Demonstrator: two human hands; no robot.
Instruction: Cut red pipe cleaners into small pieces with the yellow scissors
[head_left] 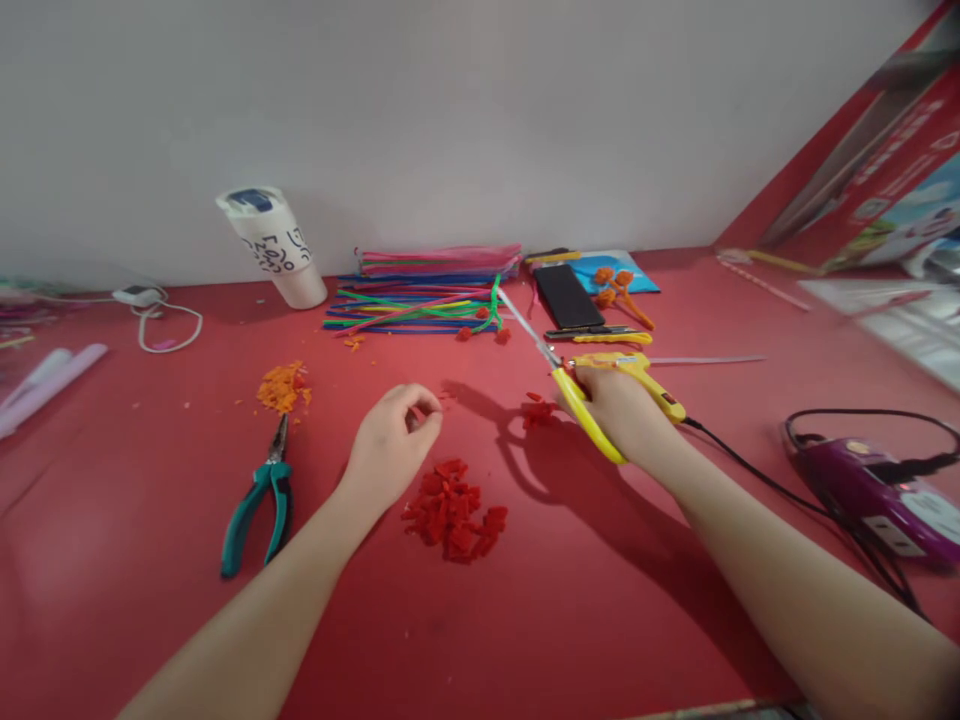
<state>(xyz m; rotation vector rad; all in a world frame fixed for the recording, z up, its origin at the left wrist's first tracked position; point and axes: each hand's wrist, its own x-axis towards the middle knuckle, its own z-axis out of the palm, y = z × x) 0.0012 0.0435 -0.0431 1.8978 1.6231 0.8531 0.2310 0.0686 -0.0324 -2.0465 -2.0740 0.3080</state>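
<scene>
My right hand (619,408) grips yellow-handled scissors (559,375), blades pointing up-left toward a stack of coloured pipe cleaners (420,295). My left hand (394,440) hovers over the red table with fingers curled in a pinch; what it holds, if anything, is too small to name. Just below it lies a heap of short red cut pieces (454,512). A few more red bits (536,410) lie near the scissors.
Teal pliers (259,505) and an orange scrap pile (281,387) lie left. A yellow glue gun (637,372), black phone (566,297), orange pipe-cleaner shapes (619,290) and paper cup (277,245) sit behind. A purple device with cords (874,490) is right.
</scene>
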